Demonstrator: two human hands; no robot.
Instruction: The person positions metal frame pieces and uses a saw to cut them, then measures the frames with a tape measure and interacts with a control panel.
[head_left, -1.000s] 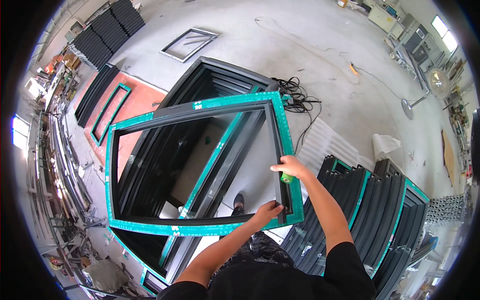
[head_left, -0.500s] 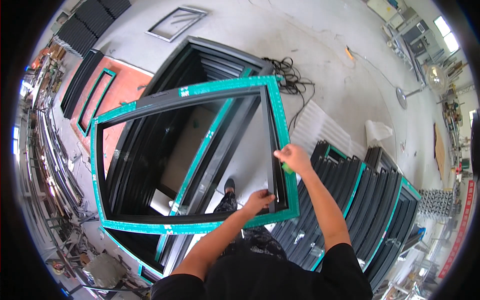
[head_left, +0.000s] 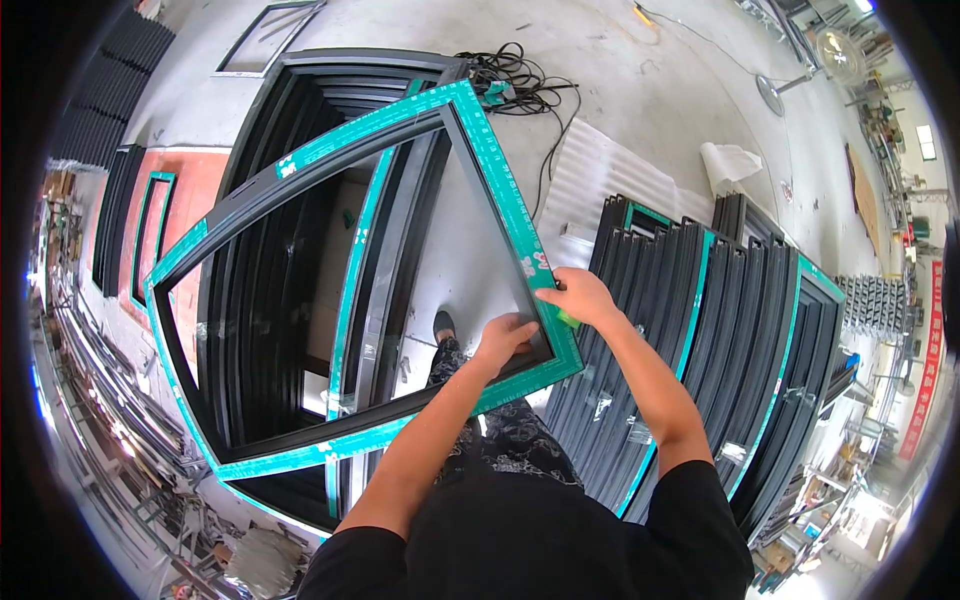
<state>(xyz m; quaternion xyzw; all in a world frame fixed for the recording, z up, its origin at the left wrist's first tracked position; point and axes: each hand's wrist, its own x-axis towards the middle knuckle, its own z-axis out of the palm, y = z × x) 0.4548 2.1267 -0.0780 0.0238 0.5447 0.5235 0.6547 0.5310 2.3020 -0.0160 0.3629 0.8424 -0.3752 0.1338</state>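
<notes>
A window frame (head_left: 372,437), covered in green printed film with a dark inner edge, lies tilted across the stack in front of me. My left hand (head_left: 507,340) reaches inside its opening. Its curled fingers press a dark strip (head_left: 497,225) that runs along the inner right side, near the lower right corner. Outside that same side, my right hand (head_left: 583,297) is closed round a small bright green object (head_left: 567,318), mostly hidden by the fingers. Its thumb and fingertips rest on the frame's right bar.
Dark frames (head_left: 265,300) are stacked beneath and behind. To the right stand many more dark frames (head_left: 650,330), with white foam sheet (head_left: 610,175) beyond them. Black cable (head_left: 515,85) lies coiled on the floor. A red board (head_left: 195,185) is at the left.
The window frame now appears turned anticlockwise, its lower right corner higher. The dark strip, earlier standing off at a slant, lies along the right side. Both hands have moved nearer that corner.
</notes>
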